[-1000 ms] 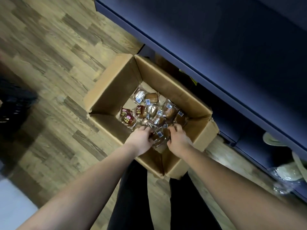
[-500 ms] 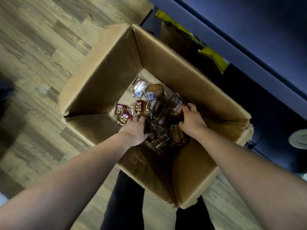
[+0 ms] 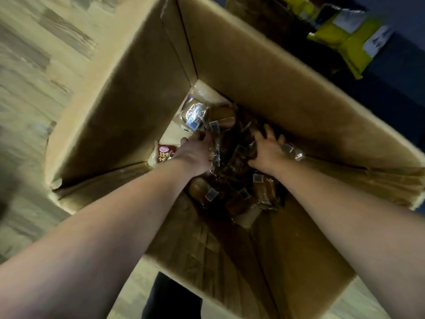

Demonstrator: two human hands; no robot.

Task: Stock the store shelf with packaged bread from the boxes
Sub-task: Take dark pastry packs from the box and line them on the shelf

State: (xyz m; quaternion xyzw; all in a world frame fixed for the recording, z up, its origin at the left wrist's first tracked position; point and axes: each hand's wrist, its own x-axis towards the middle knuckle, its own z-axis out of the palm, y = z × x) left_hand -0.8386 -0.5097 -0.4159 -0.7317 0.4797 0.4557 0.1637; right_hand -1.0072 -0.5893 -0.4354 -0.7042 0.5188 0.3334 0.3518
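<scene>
A deep open cardboard box (image 3: 271, 72) fills the view. On its bottom lies a heap of small bread packets (image 3: 232, 185) in clear wrap with white labels. My left hand (image 3: 195, 153) reaches into the left side of the heap, fingers curled down among the packets. On the right side my right hand (image 3: 268, 149) presses in with fingers spread. A round bun packet (image 3: 195, 112) lies at the box's far corner, and a red-labelled packet (image 3: 164, 154) shows just left of my left wrist. Whether either hand has closed on a packet is hidden.
The box stands on a wood-pattern floor (image 3: 34, 72). Yellow-green packages (image 3: 347, 35) lie on the dark blue shelf unit (image 3: 395, 72) beyond the box at top right. My dark trouser leg (image 3: 170, 298) shows at the near edge of the box.
My head has dropped much closer to the box, which now fills the frame. Both hands have pushed deeper and farther apart into the heap of packets.
</scene>
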